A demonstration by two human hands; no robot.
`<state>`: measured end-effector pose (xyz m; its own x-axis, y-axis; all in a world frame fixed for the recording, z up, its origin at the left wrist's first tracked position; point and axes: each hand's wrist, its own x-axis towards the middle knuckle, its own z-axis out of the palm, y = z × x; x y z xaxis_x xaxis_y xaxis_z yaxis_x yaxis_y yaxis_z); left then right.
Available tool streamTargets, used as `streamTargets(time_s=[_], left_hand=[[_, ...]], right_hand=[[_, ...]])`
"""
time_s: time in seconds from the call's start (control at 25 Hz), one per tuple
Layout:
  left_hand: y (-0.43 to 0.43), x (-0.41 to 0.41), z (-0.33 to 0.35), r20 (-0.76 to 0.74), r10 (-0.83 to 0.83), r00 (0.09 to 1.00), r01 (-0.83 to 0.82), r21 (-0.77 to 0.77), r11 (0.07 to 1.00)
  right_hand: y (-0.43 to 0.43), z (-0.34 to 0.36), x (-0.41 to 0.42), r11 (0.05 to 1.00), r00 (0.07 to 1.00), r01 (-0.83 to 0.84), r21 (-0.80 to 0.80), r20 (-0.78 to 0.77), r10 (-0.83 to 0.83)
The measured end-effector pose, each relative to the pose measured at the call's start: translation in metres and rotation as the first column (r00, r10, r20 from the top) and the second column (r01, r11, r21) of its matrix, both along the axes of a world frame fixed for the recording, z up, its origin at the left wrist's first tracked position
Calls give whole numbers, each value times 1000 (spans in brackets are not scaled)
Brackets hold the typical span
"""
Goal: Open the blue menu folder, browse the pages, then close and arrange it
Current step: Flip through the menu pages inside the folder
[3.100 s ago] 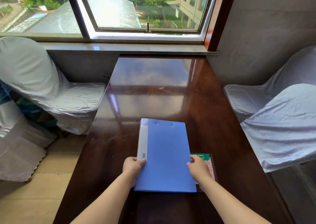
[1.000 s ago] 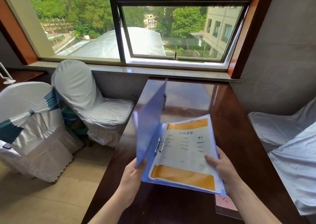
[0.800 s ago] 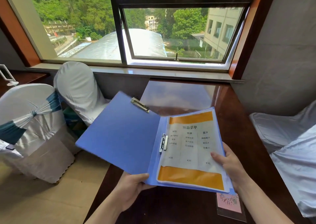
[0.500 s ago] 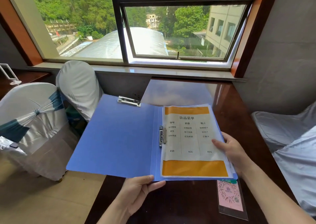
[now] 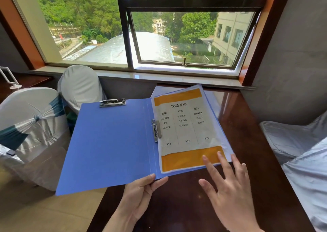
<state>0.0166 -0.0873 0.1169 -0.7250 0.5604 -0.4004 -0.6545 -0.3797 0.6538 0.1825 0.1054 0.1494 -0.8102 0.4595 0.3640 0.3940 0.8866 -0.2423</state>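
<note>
The blue menu folder is spread wide open and held above the dark wooden table. Its left cover juts out past the table's left edge. The right half carries a sleeved menu page with orange bands and printed prices, fixed by a metal clip at the spine. My left hand grips the folder's near edge at the spine from below. My right hand hovers flat with fingers spread, its fingertips at the page's lower right corner.
Two chairs in white covers stand left of the table, and another covered chair is on the right. A window sill and a large window run along the far end. Bare floor lies at the lower left.
The closed folder was lifted off the table and its cover swung open to the left until flat. My right hand has come off the page's right edge and now hovers at its lower corner.
</note>
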Motion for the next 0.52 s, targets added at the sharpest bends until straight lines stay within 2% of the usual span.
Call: streamTargets(time_s=[0.16, 0.28, 0.4, 0.52], left_hand=[[6, 2, 1, -5, -26, 1000, 26, -6, 1000], [8, 3, 3, -17, -56, 998, 56, -22, 998], [9, 2, 3, -44, -60, 997, 58, -32, 998], [8, 2, 1, -59, -69, 996, 67, -44, 997]], right_hand=[[-3, 0, -10, 998, 991, 44, -45, 132, -38], [-1, -6, -19, 982, 983, 53, -180, 184, -19], [-6, -8, -29, 953, 993, 30, -301, 121, 7], [-12, -1, -39, 916, 999, -6, -402, -40, -11]])
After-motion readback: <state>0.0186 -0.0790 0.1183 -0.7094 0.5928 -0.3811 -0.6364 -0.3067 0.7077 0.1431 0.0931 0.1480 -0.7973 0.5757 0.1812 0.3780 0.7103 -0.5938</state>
